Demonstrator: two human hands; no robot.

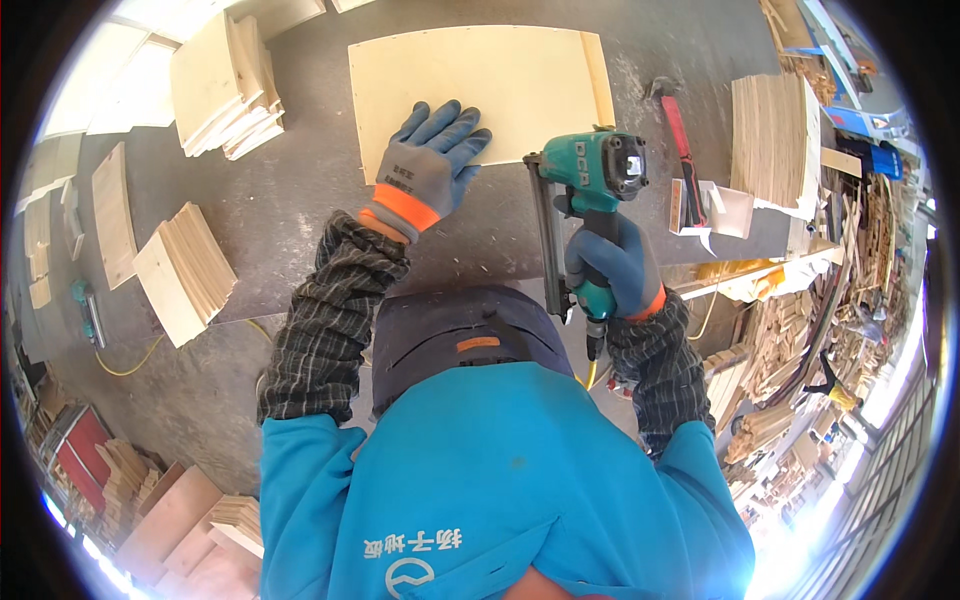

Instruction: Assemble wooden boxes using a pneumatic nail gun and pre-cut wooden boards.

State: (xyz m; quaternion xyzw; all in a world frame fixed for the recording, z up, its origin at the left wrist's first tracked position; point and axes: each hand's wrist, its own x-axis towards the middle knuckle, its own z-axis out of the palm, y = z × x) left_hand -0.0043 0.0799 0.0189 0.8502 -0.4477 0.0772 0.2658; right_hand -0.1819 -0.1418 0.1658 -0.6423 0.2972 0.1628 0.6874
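A pale rectangular plywood panel (pixel 500 85) lies flat on the dark workbench, with a separate-looking strip along its right edge. My left hand (pixel 430 150), in a grey and blue glove with an orange cuff, rests on the panel's near left part, fingers stretched out. In my right hand (pixel 622 262) is a teal pneumatic nail gun (pixel 598 170), gripped round its handle. Its long dark magazine runs down toward me, and the gun's head is over or beside the panel's near right corner; contact is unclear. A yellow air hose (pixel 591 375) shows below the handle.
Right of the panel lie a red-handled hammer (pixel 680 135) and a small white open box (pixel 728 212). Plywood stacks stand at the right (pixel 770 140), far left (pixel 225 85) and left (pixel 190 270). Another teal air tool (pixel 88 315) sits near the bench's left edge.
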